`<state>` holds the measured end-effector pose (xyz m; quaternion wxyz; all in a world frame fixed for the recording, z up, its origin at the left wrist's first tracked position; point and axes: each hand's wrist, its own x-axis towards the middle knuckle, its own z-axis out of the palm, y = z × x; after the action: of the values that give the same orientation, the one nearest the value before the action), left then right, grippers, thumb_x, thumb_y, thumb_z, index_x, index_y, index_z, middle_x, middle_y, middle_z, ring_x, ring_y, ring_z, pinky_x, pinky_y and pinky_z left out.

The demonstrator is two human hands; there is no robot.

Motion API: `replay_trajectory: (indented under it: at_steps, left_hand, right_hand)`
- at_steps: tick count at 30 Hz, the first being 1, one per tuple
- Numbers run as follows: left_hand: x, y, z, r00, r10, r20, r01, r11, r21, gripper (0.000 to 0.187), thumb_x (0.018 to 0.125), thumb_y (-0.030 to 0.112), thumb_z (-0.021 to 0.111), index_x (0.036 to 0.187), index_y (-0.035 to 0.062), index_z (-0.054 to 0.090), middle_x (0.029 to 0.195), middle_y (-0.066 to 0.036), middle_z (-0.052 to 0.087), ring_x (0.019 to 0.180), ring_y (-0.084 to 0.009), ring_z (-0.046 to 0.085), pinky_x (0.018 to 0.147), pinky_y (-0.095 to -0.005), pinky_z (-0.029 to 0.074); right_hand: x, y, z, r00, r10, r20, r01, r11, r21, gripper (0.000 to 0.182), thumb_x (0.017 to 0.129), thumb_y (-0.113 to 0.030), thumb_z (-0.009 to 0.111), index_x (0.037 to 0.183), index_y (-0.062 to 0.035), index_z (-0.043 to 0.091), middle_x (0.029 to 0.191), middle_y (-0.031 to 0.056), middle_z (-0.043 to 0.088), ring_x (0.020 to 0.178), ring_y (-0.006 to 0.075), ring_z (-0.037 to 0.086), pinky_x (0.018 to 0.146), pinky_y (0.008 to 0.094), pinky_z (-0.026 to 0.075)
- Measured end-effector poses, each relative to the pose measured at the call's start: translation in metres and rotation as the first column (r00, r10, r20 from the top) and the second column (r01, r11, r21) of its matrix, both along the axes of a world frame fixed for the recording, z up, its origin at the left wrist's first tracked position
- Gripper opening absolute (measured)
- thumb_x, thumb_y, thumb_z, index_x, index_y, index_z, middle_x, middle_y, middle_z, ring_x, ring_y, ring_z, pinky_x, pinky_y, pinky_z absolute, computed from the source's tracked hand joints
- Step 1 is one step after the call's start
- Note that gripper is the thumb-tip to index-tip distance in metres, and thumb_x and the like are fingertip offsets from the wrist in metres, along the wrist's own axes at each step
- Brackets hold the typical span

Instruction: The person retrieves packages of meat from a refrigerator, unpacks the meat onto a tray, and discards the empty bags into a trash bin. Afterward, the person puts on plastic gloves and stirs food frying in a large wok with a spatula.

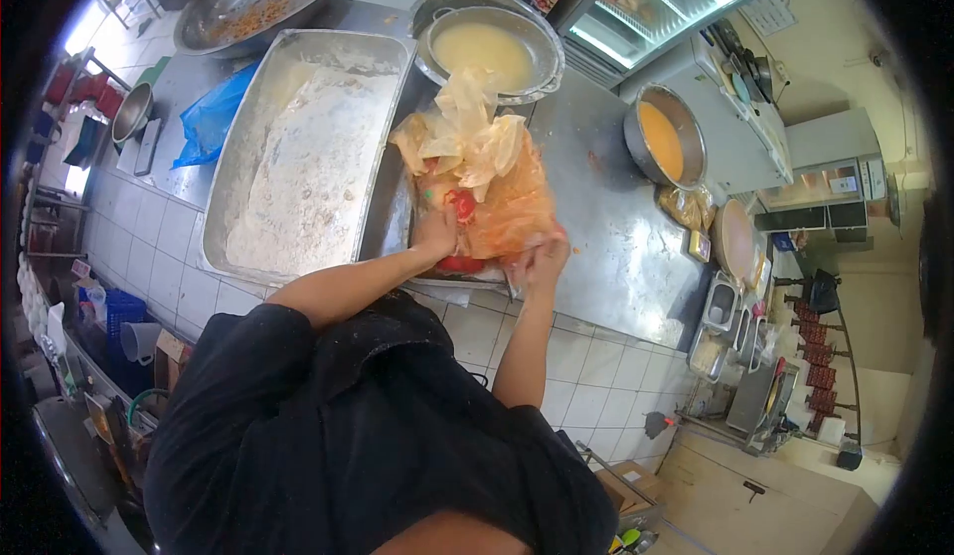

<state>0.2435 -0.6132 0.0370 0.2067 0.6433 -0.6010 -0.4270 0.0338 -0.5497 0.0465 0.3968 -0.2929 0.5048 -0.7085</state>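
Note:
A thin, see-through plastic bag (512, 202), stained orange and crumpled at its far end, lies in front of me with orange-red contents showing through. My left hand (437, 231) is closed on the bag's near left side, beside a bright red patch. On the near right corner, my right hand (545, 255) pinches the plastic between its fingers. What exactly is inside the bag I cannot make out. Left of it stands a large metal tray (382, 148) of white flour. Beyond the bag sits a metal bowl (549, 58) of pale yellow liquid.
A wide bowl (199, 28) with orange crumbs stands far left, near a blue plastic bag (214, 118). On the steel table (596, 217), a pot (636, 143) of orange liquid stands to the right. Small metal containers (717, 302) line the right end.

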Motion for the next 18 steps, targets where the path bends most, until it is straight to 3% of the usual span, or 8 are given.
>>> replay_trajectory:
  at_steps: [2,8,11,12,14,15,16,18]
  left_hand:
    - [0.004,-0.005,0.007,0.993,-0.088,0.082,0.095,0.991,-0.098,0.062,0.098,0.043,0.034,0.077,-0.0054,0.067,0.079,-0.031,0.063,0.079,-0.0459,0.064,0.076,-0.0532,0.049]
    - [0.031,-0.008,0.066,0.961,-0.244,0.129,0.267,0.941,-0.209,0.054,0.098,0.036,0.038,0.073,-0.0036,0.063,0.072,-0.029,0.06,0.072,-0.0471,0.06,0.067,-0.0534,0.046]
    - [0.043,-0.012,0.093,0.946,-0.316,0.072,0.324,0.908,-0.266,0.053,0.098,0.034,0.039,0.07,-0.0043,0.061,0.07,-0.029,0.058,0.069,-0.046,0.059,0.063,-0.0528,0.044]
    - [0.046,-0.014,0.099,0.938,-0.343,0.043,0.34,0.896,-0.286,0.052,0.098,0.034,0.04,0.07,-0.0046,0.061,0.069,-0.028,0.058,0.068,-0.0456,0.058,0.062,-0.0526,0.043]
    - [0.046,-0.022,0.112,0.938,-0.346,0.006,0.335,0.903,-0.27,0.056,0.097,0.038,0.041,0.067,-0.0055,0.061,0.068,-0.03,0.058,0.068,-0.0472,0.059,0.065,-0.0537,0.045]
    - [0.047,-0.025,0.114,0.935,-0.354,-0.007,0.34,0.903,-0.264,0.058,0.096,0.04,0.042,0.065,-0.006,0.061,0.068,-0.031,0.058,0.068,-0.048,0.059,0.066,-0.0543,0.046]
    - [0.047,-0.025,0.103,0.939,-0.343,0.01,0.331,0.9,-0.282,0.058,0.096,0.039,0.042,0.065,-0.0057,0.062,0.067,-0.03,0.058,0.068,-0.0479,0.059,0.066,-0.0541,0.046]
    - [0.041,-0.031,0.081,0.953,-0.301,0.033,0.293,0.89,-0.349,0.058,0.096,0.039,0.042,0.065,-0.005,0.062,0.067,-0.03,0.059,0.068,-0.0476,0.059,0.065,-0.0538,0.046]
  right_hand:
    - [0.006,-0.007,0.043,0.95,-0.072,0.304,0.09,0.995,-0.046,0.061,0.087,-0.06,0.056,0.108,-0.0024,0.054,0.105,0.0076,0.06,0.092,0.0185,0.057,0.086,0.035,0.05]
    - [-0.018,-0.021,0.102,0.944,-0.329,-0.01,0.329,0.944,0.01,0.06,0.091,-0.062,0.047,0.111,-0.0053,0.053,0.108,0.0062,0.058,0.096,0.0192,0.056,0.089,0.0367,0.05]
    - [-0.06,-0.022,0.116,0.912,-0.127,0.391,0.147,0.989,-0.02,0.045,0.095,-0.052,0.051,0.087,-0.0088,0.057,0.085,0.0009,0.057,0.081,0.0155,0.056,0.077,0.0336,0.051]
    - [-0.105,-0.024,0.111,0.882,0.246,0.402,-0.129,0.946,-0.296,0.041,0.095,-0.047,0.055,0.076,-0.0106,0.05,0.075,-0.0016,0.049,0.072,0.0143,0.05,0.068,0.0321,0.047]
    - [-0.127,-0.026,0.118,0.94,0.306,0.15,-0.264,0.933,-0.245,0.046,0.092,-0.039,0.063,0.064,-0.0119,0.04,0.063,-0.0041,0.037,0.06,0.0133,0.04,0.057,0.0307,0.038]
    - [-0.102,-0.029,0.153,0.992,0.048,-0.118,-0.045,0.999,0.026,0.048,0.09,-0.037,0.067,0.063,-0.0114,0.036,0.062,-0.0041,0.033,0.058,0.0135,0.035,0.055,0.031,0.035]
    - [-0.08,-0.028,0.171,0.891,-0.135,-0.434,0.248,0.945,0.213,0.052,0.088,-0.034,0.071,0.062,-0.0109,0.032,0.061,-0.0041,0.029,0.056,0.0137,0.031,0.052,0.0312,0.031]
    - [-0.061,-0.004,0.146,0.408,-0.297,-0.863,0.513,0.857,-0.053,0.053,0.083,-0.03,0.076,0.065,-0.0083,0.031,0.063,-0.0008,0.027,0.059,0.0148,0.028,0.052,0.0314,0.03]
